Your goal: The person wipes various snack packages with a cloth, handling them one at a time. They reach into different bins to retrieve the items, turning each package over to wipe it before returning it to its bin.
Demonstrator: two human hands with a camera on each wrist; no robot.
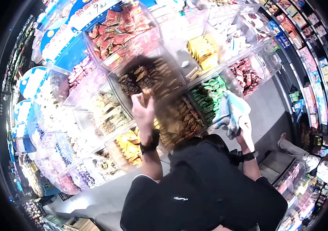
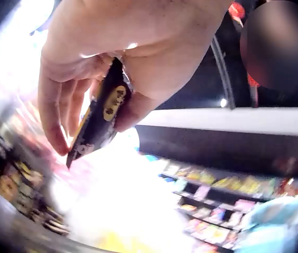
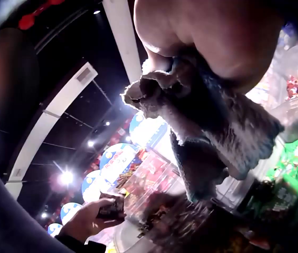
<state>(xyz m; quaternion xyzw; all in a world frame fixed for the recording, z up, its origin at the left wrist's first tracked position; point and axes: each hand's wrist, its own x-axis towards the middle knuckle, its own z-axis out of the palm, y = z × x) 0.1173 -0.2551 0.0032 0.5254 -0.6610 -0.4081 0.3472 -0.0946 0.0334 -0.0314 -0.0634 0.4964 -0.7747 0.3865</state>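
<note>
My left hand (image 1: 144, 115) is over the edge of a clear bin of dark-wrapped snacks (image 1: 164, 77). In the left wrist view, the thumb and fingers of that hand (image 2: 133, 47) pinch a dark flat packet (image 2: 100, 124) with a yellow oval label. The right wrist view also shows the left hand (image 3: 85, 221) with the packet (image 3: 112, 207). My right hand (image 1: 245, 133) grips a bunched blue-grey cloth (image 1: 229, 115) beside the green-wrapped sweets (image 1: 210, 96). Close up, the cloth (image 3: 207, 121) hangs crumpled below the right hand (image 3: 212, 37).
Clear bins surround both hands, with red packets (image 1: 119, 30) above, yellow packets (image 1: 203, 52) to the upper right and dark red sweets (image 1: 245, 75) at right. Blue price signs (image 1: 56, 42) stand at the left. Shelves (image 1: 310, 73) line the right, where another person's leg (image 1: 292, 147) shows.
</note>
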